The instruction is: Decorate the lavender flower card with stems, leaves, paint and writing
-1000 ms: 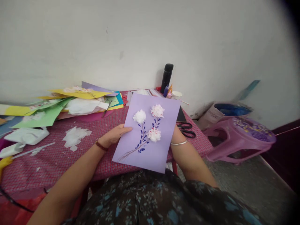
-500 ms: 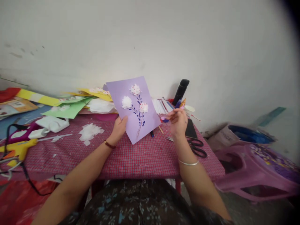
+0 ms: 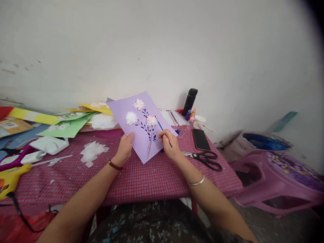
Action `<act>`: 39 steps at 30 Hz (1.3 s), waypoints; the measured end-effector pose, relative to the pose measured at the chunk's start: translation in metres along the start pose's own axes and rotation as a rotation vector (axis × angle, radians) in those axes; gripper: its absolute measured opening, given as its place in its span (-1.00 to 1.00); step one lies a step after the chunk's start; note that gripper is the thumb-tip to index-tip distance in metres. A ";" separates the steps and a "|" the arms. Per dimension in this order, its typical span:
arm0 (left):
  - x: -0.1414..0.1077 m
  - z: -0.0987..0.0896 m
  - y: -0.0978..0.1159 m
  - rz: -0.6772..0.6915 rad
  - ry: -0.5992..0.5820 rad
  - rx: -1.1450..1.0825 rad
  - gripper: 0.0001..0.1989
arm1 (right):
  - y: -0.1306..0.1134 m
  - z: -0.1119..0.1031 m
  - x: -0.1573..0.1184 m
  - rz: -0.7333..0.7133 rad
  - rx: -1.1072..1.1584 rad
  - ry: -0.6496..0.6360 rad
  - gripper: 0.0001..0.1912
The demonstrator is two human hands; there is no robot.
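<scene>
My left hand [image 3: 124,148] grips the left edge of a purple sheet [image 3: 136,136], which is tilted up above the checked tablecloth. Three white fluffy flowers with dark blue painted leaves and thin stems decorate the sheet. Red specks dot the top flower [image 3: 139,104] and the right flower [image 3: 151,120]; the left flower [image 3: 131,118] looks plain white. In my right hand [image 3: 169,143] is a thin blue paintbrush [image 3: 160,125], its tip beside the right flower. My right hand is over the lower right part of the sheet.
Scissors [image 3: 206,158] and a phone [image 3: 201,139] lie at the right, with paint bottles [image 3: 190,114], a cup [image 3: 200,118] and a black bottle [image 3: 189,102] behind. White scraps [image 3: 93,152], a yellow glue gun [image 3: 14,179] and coloured papers [image 3: 68,125] are at the left.
My right hand has moved left from the paint bottles to the sheet, and the brush now shows near the right flower. The sheet has tilted lower, and the camera view has shifted slightly.
</scene>
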State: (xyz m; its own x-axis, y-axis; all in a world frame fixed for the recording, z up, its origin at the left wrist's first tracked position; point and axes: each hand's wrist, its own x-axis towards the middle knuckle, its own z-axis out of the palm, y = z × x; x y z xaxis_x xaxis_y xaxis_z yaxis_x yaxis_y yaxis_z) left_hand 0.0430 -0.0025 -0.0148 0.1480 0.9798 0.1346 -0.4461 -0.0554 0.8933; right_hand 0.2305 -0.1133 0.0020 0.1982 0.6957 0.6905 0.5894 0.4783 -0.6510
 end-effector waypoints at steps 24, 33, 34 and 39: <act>0.008 -0.003 0.000 0.018 0.082 0.012 -0.75 | -0.004 0.005 -0.004 -0.007 -0.112 -0.062 -0.74; 0.008 -0.003 0.000 0.044 0.073 0.049 -0.76 | -0.002 0.001 0.002 0.008 -0.070 0.011 -0.75; 0.007 -0.003 0.000 0.039 0.062 0.047 -0.75 | -0.001 0.000 0.003 0.012 -0.081 0.003 -0.75; 0.009 -0.004 0.001 0.039 0.078 0.041 -0.75 | -0.007 0.003 -0.001 -0.021 -0.137 -0.061 -0.74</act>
State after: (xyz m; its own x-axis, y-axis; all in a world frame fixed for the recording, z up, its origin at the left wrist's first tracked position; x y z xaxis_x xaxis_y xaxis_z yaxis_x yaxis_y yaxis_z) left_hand 0.0403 0.0065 -0.0141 0.0613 0.9887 0.1371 -0.4137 -0.0998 0.9049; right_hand 0.2235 -0.1156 0.0050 0.1389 0.7198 0.6801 0.6952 0.4183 -0.5846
